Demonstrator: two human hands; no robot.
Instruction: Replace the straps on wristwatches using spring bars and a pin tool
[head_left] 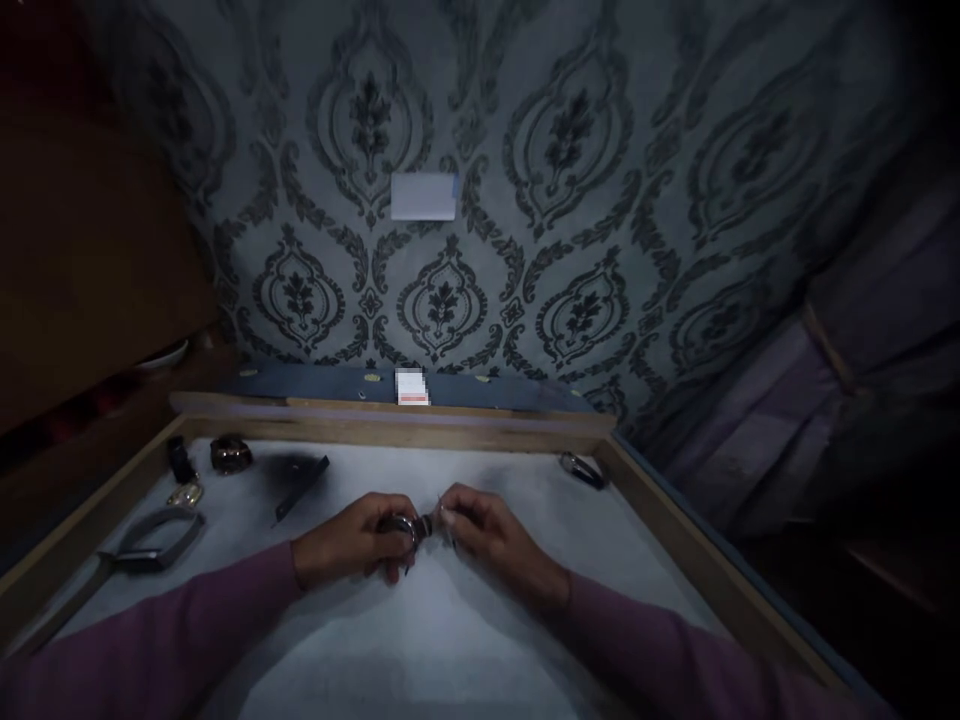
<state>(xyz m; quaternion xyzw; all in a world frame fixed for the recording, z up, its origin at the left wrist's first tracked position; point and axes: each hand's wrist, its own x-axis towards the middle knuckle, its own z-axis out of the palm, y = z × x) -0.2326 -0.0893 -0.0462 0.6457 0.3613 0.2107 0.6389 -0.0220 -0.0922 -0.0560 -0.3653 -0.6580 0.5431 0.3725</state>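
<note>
Held in my left hand [356,540]: one round, silver-cased wristwatch with a dark strap [406,527], clamped between thumb and fingers, above the middle of the white-topped table with a raised wooden rim [480,437]. My right hand [495,545]: thumb and fingertips pinched on a thin shiny piece [442,508] at the watch's right end; strap or tool, I cannot tell.

Far left corner: one black-banded item [179,459], a gold-toned round piece [185,493] just beside it, and one bronze-brown, glossy looped band [230,455] near the far edge.

Left edge: one grey looped strap with a dark case [160,540].

Left of centre: one dark, slim, straight bar [301,490], lying slantwise.

Far right corner: one dark-banded, silver-trimmed watch [583,470].
</note>
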